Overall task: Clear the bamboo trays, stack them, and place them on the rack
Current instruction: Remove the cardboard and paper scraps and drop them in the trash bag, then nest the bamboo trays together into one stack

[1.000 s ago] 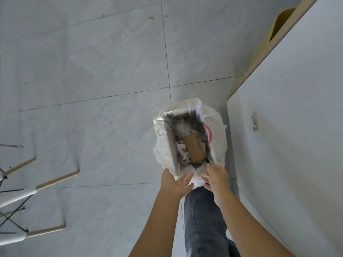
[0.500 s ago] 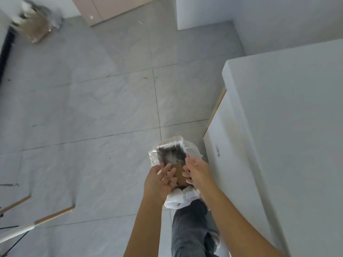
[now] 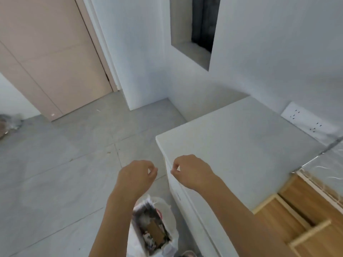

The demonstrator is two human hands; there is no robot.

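My left hand (image 3: 136, 175) and my right hand (image 3: 191, 170) hover side by side at mid-frame, fingers loosely curled in, nothing in either. Below them a waste bin lined with a white bag (image 3: 171, 217) stands on the floor against the counter's side, holding crumpled paper and a brown cardboard piece (image 3: 155, 231). At the lower right lie light wooden bamboo trays (image 3: 289, 216) with raised rims, partly cut off by the frame edge. No rack is in view.
A white counter (image 3: 232, 145) fills the right side, with a wall socket (image 3: 304, 118) behind it and clear plastic film (image 3: 330, 164) at its far right. Grey floor tiles stretch left toward a beige door (image 3: 46, 52). A wrapped bundle (image 3: 9, 123) lies at the far left.
Both hands have lifted away from the bin's opening and curled in. The view has tilted up from the bin to the counter, wall and door.
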